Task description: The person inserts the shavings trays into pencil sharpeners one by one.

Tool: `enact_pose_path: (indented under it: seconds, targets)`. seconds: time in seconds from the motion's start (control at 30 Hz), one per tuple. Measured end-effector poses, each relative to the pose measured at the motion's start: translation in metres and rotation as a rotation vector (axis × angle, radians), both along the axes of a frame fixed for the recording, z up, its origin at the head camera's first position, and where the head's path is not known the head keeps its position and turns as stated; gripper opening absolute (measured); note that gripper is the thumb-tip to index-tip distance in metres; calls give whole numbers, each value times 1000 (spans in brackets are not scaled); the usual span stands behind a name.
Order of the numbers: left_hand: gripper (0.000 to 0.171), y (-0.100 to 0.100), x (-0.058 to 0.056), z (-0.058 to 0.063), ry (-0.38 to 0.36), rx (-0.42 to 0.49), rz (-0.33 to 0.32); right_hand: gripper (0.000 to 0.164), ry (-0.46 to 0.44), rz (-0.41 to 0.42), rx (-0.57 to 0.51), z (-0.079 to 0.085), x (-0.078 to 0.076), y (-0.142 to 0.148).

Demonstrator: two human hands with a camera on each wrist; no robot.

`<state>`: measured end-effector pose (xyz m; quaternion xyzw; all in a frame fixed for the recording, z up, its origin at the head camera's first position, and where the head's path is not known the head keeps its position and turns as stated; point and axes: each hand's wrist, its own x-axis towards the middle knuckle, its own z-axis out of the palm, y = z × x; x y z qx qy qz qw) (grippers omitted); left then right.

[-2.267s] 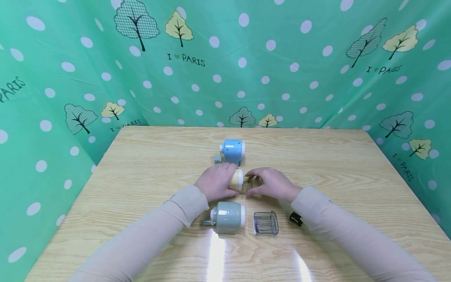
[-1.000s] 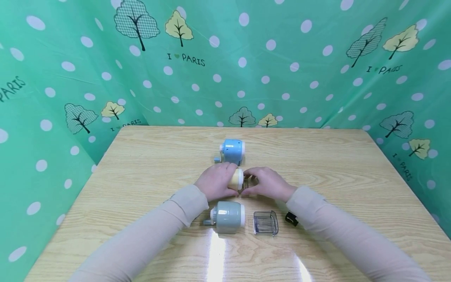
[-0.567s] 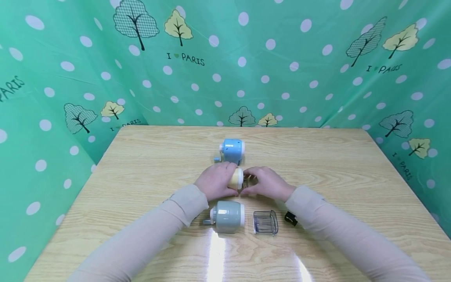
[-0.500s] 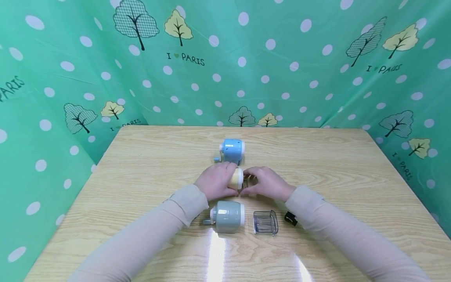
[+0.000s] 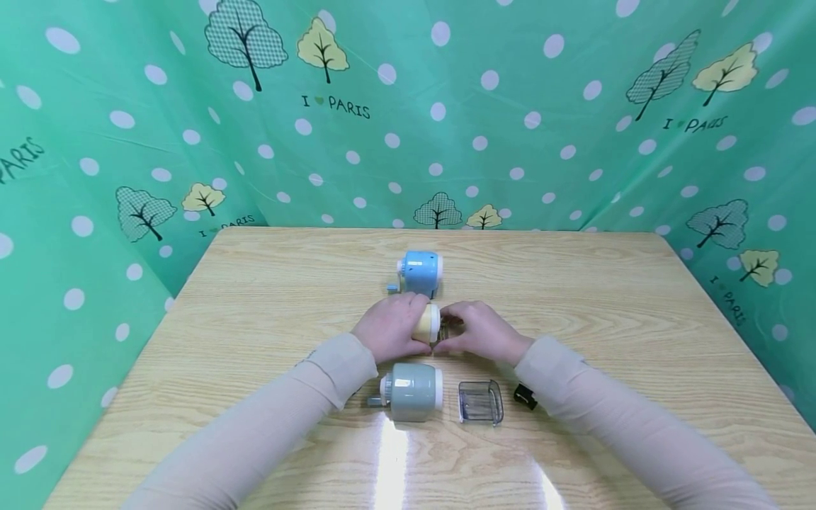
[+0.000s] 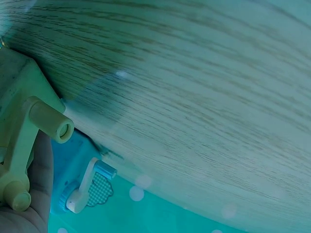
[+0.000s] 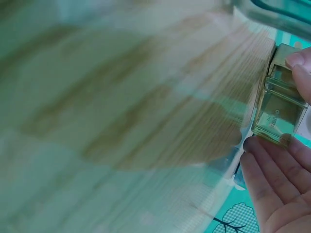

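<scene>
My left hand (image 5: 390, 329) grips a yellow crank pencil sharpener (image 5: 426, 324), its white-rimmed end turned right. The left wrist view shows the sharpener's crank handle (image 6: 48, 121) beside the palm. With thumb and fingers, my right hand (image 5: 483, 331) pinches a see-through shavings drawer (image 7: 281, 114) right at the sharpener's white-rimmed side. The fingers hide part of the drawer in the head view. Nearer the body lies a grey-green pencil sharpener (image 5: 413, 393), with a smoky clear drawer (image 5: 481, 402) apart to its right. A blue pencil sharpener (image 5: 421, 273) stands just beyond my left hand.
A small black object (image 5: 525, 396) lies beside the right sleeve, partly covered by it. The wooden table (image 5: 287, 283) ends at the back against a green dotted curtain (image 5: 440, 156).
Over the earlier frames my right hand has moved slightly left with the shavings drawer, closer to the yellow sharpener. My left hand and the other things have stayed in place.
</scene>
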<state>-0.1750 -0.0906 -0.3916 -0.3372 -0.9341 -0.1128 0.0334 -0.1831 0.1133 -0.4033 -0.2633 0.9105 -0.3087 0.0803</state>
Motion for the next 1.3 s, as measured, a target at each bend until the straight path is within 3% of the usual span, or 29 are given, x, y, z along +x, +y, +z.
enact_pose_path:
  seconds: [1.3]
  targets:
    - [61, 0, -1, 0, -23, -1, -1, 54, 29, 31, -28, -1, -1, -6]
